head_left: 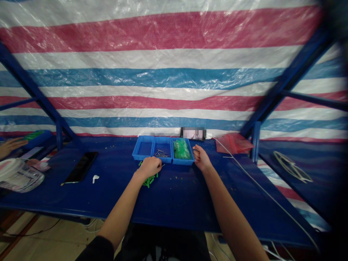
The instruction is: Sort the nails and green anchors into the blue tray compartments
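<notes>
Three small blue bins stand side by side at the back of a blue table (176,195). The left bin (143,148) looks bare, the middle bin (162,149) holds metal screws, and the right bin (181,149) holds green plastic plugs. My left hand (149,167) is closed just in front of the bins, over a small heap of green plugs (149,180); a thin metal screw sticks out of its fingers. My right hand (201,158) is curled closed beside the right bin; what it holds is hidden.
A black phone (81,167) and a small white piece (95,178) lie at the left. A clear plastic container (16,175) stands at the far left, near another person's hand (9,146). A white cable (261,188) runs along the right, past a red bag (234,143). Blue frame struts rise on both sides.
</notes>
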Tool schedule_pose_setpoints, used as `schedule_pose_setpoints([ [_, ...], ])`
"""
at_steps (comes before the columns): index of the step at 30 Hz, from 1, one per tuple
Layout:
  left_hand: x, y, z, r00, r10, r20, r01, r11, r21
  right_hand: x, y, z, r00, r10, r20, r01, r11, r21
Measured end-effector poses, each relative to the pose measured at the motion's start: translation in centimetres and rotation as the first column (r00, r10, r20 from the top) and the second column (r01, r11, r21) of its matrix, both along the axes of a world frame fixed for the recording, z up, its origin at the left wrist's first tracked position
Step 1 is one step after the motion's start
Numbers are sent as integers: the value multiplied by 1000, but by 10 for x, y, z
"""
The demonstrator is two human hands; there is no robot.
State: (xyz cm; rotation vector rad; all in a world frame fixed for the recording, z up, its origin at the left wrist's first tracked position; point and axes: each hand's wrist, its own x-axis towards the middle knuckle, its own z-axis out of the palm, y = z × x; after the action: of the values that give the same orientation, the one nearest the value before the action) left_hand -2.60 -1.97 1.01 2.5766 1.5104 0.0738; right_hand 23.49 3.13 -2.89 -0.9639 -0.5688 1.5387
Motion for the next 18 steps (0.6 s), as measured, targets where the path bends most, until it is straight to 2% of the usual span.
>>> schedule_pose_setpoints([
  [7, -1, 1, -2, 1000, -26, 6, 25, 999, 24, -1, -1, 2, 1000, -8, -18, 8, 1000, -7],
  [13, -3, 1, 1, 999, -24, 27, 24, 999, -26, -1, -1, 2, 1000, -4, -26, 4, 1000, -5],
  [18, -7, 2, 2, 992, -62, 108, 71, 994, -78, 0, 1, 0, 1000, 6, -19, -7, 1000, -6],
])
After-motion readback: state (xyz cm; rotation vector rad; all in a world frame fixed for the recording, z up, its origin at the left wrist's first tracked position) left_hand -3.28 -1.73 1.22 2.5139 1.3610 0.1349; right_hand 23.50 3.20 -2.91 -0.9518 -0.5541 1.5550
